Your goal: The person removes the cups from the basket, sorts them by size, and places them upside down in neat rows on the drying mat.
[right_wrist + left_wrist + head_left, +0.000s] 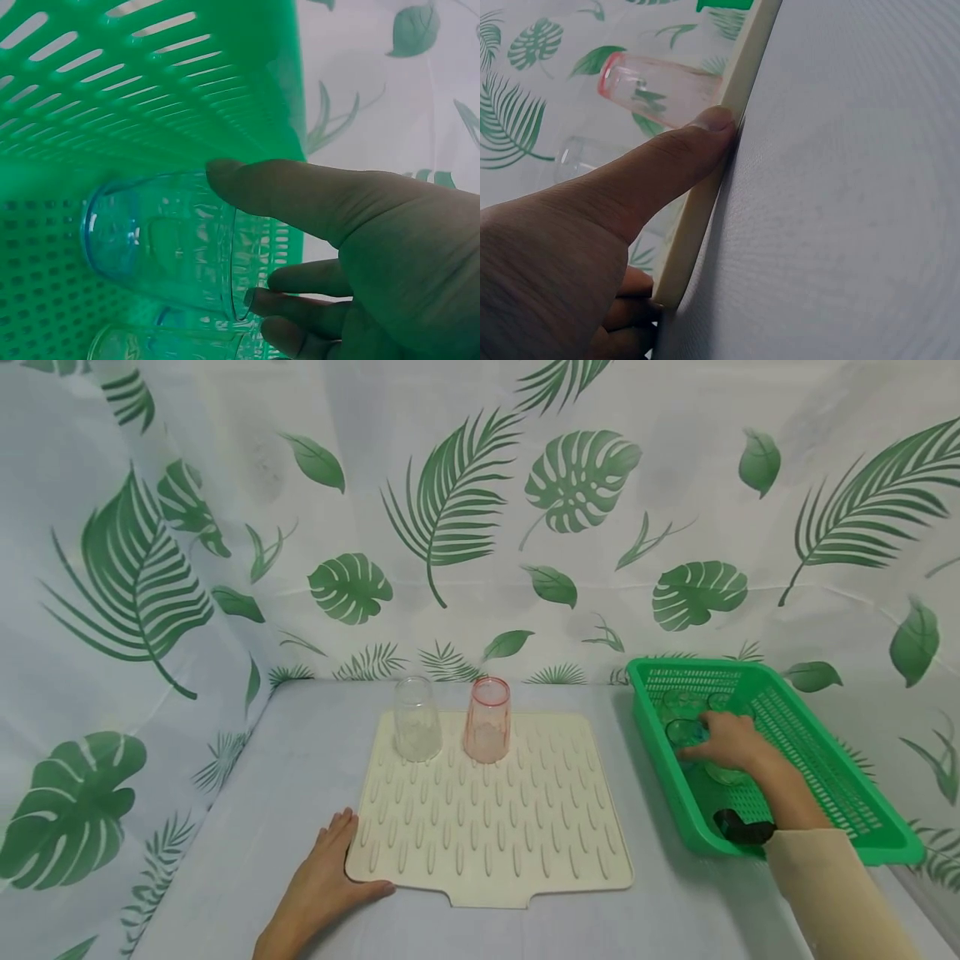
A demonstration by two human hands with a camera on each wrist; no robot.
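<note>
"What do the hands do here?"

"Inside a green plastic basket (813,747), the right hand (731,745) pinches a blue-tinted glass (169,244) between thumb and fingers; the left hand (322,872), fingers extended, rests against a cream draining mat (487,827) at its near left corner."

"And the sound technique?"

"Probably a light, even squeeze on opposite sides, then a straight lift, clear of the neighbouring glass (169,345)."

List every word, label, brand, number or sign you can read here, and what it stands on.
None can be read in any view.
Lower glass, right wrist view: a pale mark, too blurred to tell whether it is lettering.
Cream mat: raised ridges, no lettering visible.
Backdrop: printed green leaves, no words visible.
</note>
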